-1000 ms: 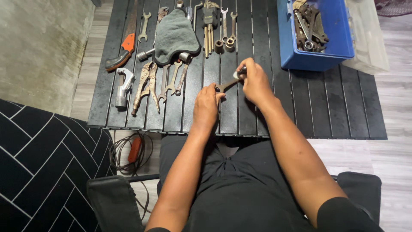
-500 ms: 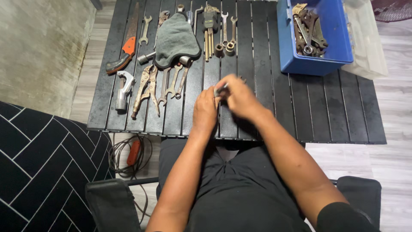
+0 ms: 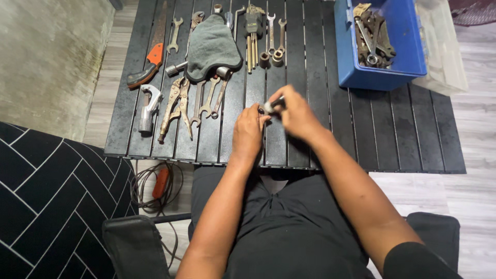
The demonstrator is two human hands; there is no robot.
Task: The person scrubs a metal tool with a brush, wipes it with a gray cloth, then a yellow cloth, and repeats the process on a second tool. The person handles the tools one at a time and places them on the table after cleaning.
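Both hands meet over the near middle of the black slatted worktop [image 3: 320, 77]. Right hand [image 3: 295, 114] curls knuckles-up, fingers pinching a small metal socket [image 3: 269, 107]; left hand [image 3: 247, 133] reaches forward, fingertips touching its near end. Pliers [image 3: 175, 106] lie left.

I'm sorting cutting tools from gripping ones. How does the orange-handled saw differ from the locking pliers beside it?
The saw has an orange and dark grip and one long flat blade; the locking pliers are bare, rusty metal with two handles and jaws. The saw lies at the table's far left, reaching its far edge; the pliers lie nearer the person. Both rest flat, untouched by either hand.
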